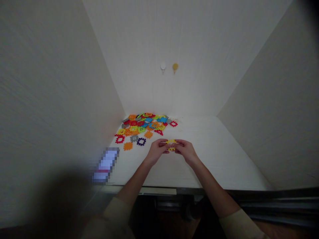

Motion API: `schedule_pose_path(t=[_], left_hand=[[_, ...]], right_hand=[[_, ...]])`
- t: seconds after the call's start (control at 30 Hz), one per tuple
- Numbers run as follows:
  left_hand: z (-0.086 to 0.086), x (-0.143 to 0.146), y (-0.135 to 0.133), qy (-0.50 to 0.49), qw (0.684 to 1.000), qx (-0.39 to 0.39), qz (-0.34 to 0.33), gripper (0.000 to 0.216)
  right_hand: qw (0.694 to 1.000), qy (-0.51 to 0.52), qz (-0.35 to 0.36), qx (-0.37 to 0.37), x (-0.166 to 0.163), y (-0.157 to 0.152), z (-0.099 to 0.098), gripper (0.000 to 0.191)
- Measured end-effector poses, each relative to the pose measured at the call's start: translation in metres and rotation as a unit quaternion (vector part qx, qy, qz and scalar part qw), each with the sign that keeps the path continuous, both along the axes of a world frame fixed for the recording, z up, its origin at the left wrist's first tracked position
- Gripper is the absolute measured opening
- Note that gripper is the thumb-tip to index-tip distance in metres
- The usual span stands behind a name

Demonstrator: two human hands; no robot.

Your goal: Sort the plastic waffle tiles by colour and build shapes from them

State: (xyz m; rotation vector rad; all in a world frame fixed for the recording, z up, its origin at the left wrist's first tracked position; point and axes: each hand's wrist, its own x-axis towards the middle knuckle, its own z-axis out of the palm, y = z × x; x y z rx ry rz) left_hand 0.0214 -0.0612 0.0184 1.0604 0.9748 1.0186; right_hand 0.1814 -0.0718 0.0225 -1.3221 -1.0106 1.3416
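Observation:
My left hand (157,151) and my right hand (184,151) meet over the middle of a white table (219,156), fingers pinched from both sides on a small yellow interlocking plastic piece (170,144). It looks like two yellow tiles held together, though I cannot tell whether they are joined. Behind and to the left lies a pile of several flat toothed tiles (144,125) in red, orange, yellow, green, blue, grey and purple. Loose tiles at its near edge include an orange one (128,146) and a purple one (141,141).
White walls close the table in on the left, back and right. Two small hooks, a white hook (162,67) and a yellow hook (175,67), hang on the back wall. A blurred-out rectangular object (106,165) lies near the table's front left corner.

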Motion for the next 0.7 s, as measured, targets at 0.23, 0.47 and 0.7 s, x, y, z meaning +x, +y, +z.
schedule_pose_path(t=[0.23, 0.47, 0.7], left_hand=[[-0.007, -0.003, 0.001, 0.009, 1.000, -0.015, 0.024, 0.045], [-0.001, -0.002, -0.002, 0.002, 0.998, -0.049, 0.033, 0.045], [-0.005, -0.002, -0.002, -0.006, 0.999, -0.041, 0.016, 0.046]], right_hand=[[1.000, -0.023, 0.006, 0.013, 0.000, -0.002, -0.002, 0.033], [0.997, -0.053, 0.004, 0.048, 0.001, 0.001, -0.009, 0.033], [0.996, -0.072, -0.005, 0.060, 0.001, 0.000, -0.015, 0.031]])
